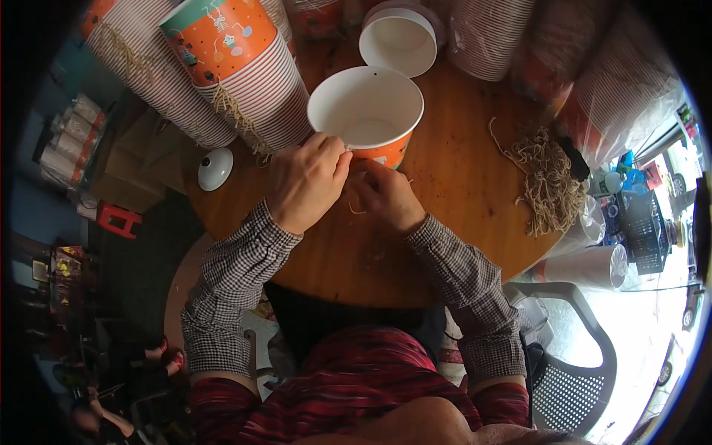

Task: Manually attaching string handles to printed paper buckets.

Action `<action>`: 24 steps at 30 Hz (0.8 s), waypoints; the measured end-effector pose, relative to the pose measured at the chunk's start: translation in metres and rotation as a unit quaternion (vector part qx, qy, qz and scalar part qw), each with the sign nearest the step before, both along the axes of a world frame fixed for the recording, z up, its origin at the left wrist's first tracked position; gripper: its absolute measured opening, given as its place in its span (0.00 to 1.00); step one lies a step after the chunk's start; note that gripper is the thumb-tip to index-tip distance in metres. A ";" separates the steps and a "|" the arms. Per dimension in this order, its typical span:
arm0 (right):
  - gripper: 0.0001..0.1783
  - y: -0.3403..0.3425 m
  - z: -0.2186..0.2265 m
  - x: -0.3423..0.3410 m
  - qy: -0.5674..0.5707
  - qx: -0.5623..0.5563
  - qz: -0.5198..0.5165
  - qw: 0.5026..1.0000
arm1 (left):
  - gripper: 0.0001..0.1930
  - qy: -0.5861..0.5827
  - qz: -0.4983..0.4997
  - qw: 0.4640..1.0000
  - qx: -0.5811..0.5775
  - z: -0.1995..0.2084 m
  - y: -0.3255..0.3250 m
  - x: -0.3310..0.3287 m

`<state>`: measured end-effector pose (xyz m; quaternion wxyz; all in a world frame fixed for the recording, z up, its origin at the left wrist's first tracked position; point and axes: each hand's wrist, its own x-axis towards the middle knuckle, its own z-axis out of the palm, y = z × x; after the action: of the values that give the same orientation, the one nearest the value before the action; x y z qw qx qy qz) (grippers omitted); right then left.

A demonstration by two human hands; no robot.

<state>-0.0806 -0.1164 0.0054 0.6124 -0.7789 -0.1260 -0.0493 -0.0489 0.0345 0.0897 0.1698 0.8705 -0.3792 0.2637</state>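
Observation:
A white-lined paper bucket (pixel 367 96) with an orange printed outside stands on the table in front of me, its open top tilted a little toward me. There is a small dark hole by its far rim. My left hand (pixel 308 182) is closed at the near left rim, thumb and fingers pinching the edge. Just below the rim, my right hand (pixel 389 196) has its fingers curled against the bucket's outer side. Between the hands a short piece of thin beige cord (pixel 357 208) curls out; my fingers hide its other end.
Tall nested stacks of paper buckets (pixel 256 89) rise at the left, and plastic-wrapped stacks (pixel 491 37) at the back right. Behind my bucket another white bucket (pixel 399 43) lies tipped. A tangled heap of cords (pixel 550 182) is at the right, a white lid (pixel 215 169) at the left.

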 end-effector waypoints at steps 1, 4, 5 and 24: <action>0.13 -0.002 0.000 0.000 0.013 -0.011 -0.025 1.000 | 0.07 0.000 -0.002 1.000 0.000 -0.006 -0.001 0.002; 0.11 0.003 0.007 -0.003 0.005 -0.010 -0.048 0.999 | 0.06 0.052 -0.064 0.988 -0.129 -0.033 0.006 0.011; 0.11 0.000 0.003 -0.001 0.004 -0.010 -0.049 0.999 | 0.06 0.224 -0.069 0.950 -0.205 -0.036 0.007 0.015; 0.11 -0.002 0.005 -0.003 0.141 0.237 0.127 0.953 | 0.10 0.666 -0.144 0.566 -0.463 -0.050 0.010 0.019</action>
<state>-0.0837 -0.1183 0.0107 0.7920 -0.5881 -0.1207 0.1108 -0.0296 0.0444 0.0399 0.7901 0.5354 -0.1052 -0.2795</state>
